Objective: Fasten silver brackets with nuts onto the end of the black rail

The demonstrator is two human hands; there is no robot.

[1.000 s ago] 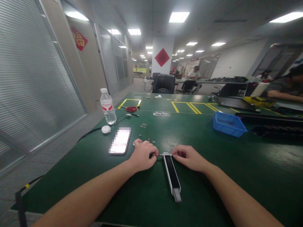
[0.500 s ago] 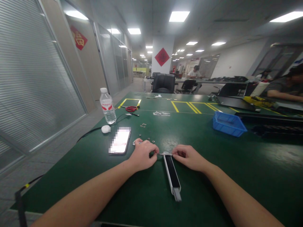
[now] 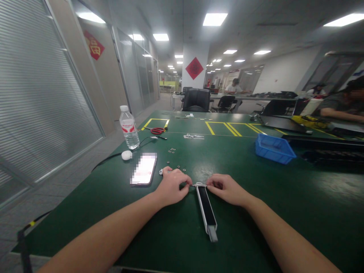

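A long narrow white bracket with a black strip [image 3: 206, 209] lies on the green table [image 3: 256, 197], pointing away from me. My left hand [image 3: 172, 187] is closed, pinching a small metal part at the bracket's far left corner. My right hand [image 3: 227, 188] pinches the far right corner of the same bracket end. Several small washers or nuts [image 3: 179, 167] lie scattered just beyond my left hand.
A phone [image 3: 144, 168] lies left of my hands, with a white round object [image 3: 126, 154], a water bottle [image 3: 129, 127] and red scissors [image 3: 157, 131] behind it. A blue bin [image 3: 273, 148] stands at the right. Other people sit at far tables.
My left hand has edged slightly toward the bracket end; the dark tip seen between its fingers earlier is hidden now. Otherwise little has moved.
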